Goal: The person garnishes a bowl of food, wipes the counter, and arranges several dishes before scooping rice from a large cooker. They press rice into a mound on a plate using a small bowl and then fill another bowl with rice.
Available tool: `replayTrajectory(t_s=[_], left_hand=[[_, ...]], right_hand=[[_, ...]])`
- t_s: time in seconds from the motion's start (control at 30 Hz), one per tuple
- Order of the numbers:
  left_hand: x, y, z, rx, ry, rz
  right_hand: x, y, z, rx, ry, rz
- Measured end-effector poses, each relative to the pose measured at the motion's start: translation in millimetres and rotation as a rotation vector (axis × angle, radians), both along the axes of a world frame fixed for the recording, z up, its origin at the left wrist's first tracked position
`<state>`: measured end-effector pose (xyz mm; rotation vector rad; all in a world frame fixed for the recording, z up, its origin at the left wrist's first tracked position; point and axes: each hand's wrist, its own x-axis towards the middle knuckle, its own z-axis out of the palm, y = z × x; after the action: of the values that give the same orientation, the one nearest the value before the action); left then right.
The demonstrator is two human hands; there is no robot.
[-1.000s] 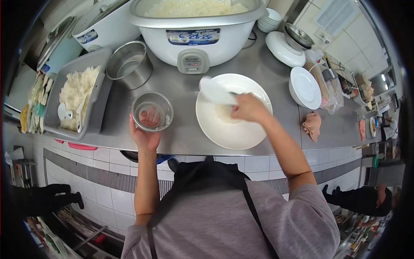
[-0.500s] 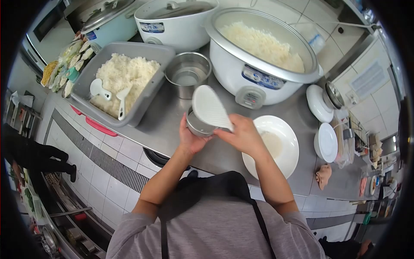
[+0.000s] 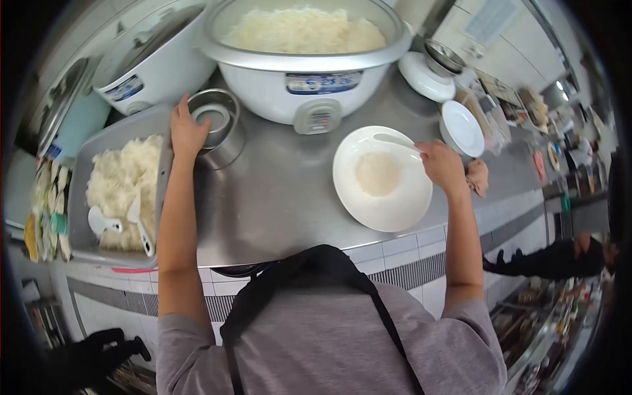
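Observation:
My left hand (image 3: 189, 131) is at the left rim of the steel pot (image 3: 227, 148). Its thumb reaches in over a small metal cup (image 3: 214, 113) inside the pot, with the other fingers at the outer left side; the grip is partly hidden. In my right hand (image 3: 442, 164) is the handle of a white rice paddle (image 3: 393, 139), fingers closed around it. The paddle's blade lies over the far rim of a white plate (image 3: 352, 207). A round, flat patch of rice (image 3: 378, 174) sits in the plate's middle.
A large rice cooker (image 3: 257, 82) full of rice stands at the back, another cooker (image 3: 158, 72) to its left. Left of the pot is a grey tub (image 3: 79, 191) of rice with two paddles. White bowls (image 3: 462, 128) stand at right, beside a cloth-like lump (image 3: 478, 178).
My hands have moved apart. The left took the metal cup leftward into the pot; the right brought the paddle to the plate's rim. My view has turned and shifted right.

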<state>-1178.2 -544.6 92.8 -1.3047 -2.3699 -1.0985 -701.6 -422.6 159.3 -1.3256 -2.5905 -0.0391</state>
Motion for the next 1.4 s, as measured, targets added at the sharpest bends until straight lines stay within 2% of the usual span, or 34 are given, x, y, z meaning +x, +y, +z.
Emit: replayTrajectory(t_s=[0.03,0.07,0.13,0.2,0.27,0.3,0.43,0.5,0.53,0.57,0.7,0.77,0.8,0.87,1.0,1.07,1.17,1.3,1.37,1.4], left_hand=[[3.3,-0.6,-0.7,-0.139,0.102,0.029],[4.0,0.8,-2.4,-0.138,0.097,0.010],[7.4,2.0,-0.4,-0.075,0.093,-0.030],[16.5,-9.2,8.0,-0.037,0.081,-0.055],[26.2,-29.6,19.1,0.017,0.037,-0.114],[32.3,-42.0,22.0,0.092,-0.073,-0.132],[63.8,-101.1,31.0,0.189,-0.164,-0.109],[75.8,-128.7,38.5,0.133,0.048,-0.002],[76.3,-142.8,38.7,0.131,0.045,-0.006],[74.1,-156.5,38.1,0.131,0.050,0.031],[60.9,-196.2,40.5,0.104,0.098,0.147],[49.0,-207.2,33.7,0.062,0.134,0.178],[45.6,-211.3,31.5,0.018,0.174,0.213],[42.5,-216.8,30.1,0.001,0.162,0.205],[38.9,-221.3,26.3,-0.011,0.122,0.179],[38.0,-221.0,25.6,-0.002,0.100,0.157],[37.7,-221.1,25.6,-0.004,0.102,0.138],[38.3,-221.0,24.0,-0.009,0.110,0.115],[38.8,-222.8,21.8,-0.008,0.116,0.109],[37.7,-222.9,21.7,-0.008,0.133,0.100]], right_hand=[[1.9,6.9,-5.6,-0.012,-0.152,-0.004],[-1.0,12.5,-10.2,-0.014,-0.158,-0.024],[-16.7,20.4,-17.2,0.019,-0.216,0.089],[-33.0,20.5,-20.6,0.048,-0.286,0.093],[-37.1,18.3,-21.3,0.087,-0.351,0.107],[-35.0,14.0,-21.4,0.068,-0.401,0.157],[-42.7,10.0,0.2,0.057,-0.514,0.222],[-49.0,21.7,-4.4,0.111,-0.485,0.237],[-52.3,22.5,-6.1,0.167,-0.450,0.252],[-55.2,18.4,-5.0,0.064,-0.516,0.237],[-52.1,12.5,-5.2,0.045,-0.519,0.306],[-67.0,4.5,5.5,0.237,-0.503,0.438],[-69.7,2.1,4.3,0.233,-0.506,0.430],[-74.8,-0.5,3.4,0.272,-0.678,0.574],[-80.0,-12.8,11.8,0.298,-0.698,0.582],[-87.9,-21.8,9.7,0.375,-0.616,0.608],[-87.6,-31.9,5.8,0.374,-0.765,0.586],[-79.5,-29.9,14.9,0.362,-0.713,0.566],[-78.8,-47.9,35.5,0.331,-0.583,0.410],[-76.3,-60.9,41.5,0.258,-0.637,0.296]])
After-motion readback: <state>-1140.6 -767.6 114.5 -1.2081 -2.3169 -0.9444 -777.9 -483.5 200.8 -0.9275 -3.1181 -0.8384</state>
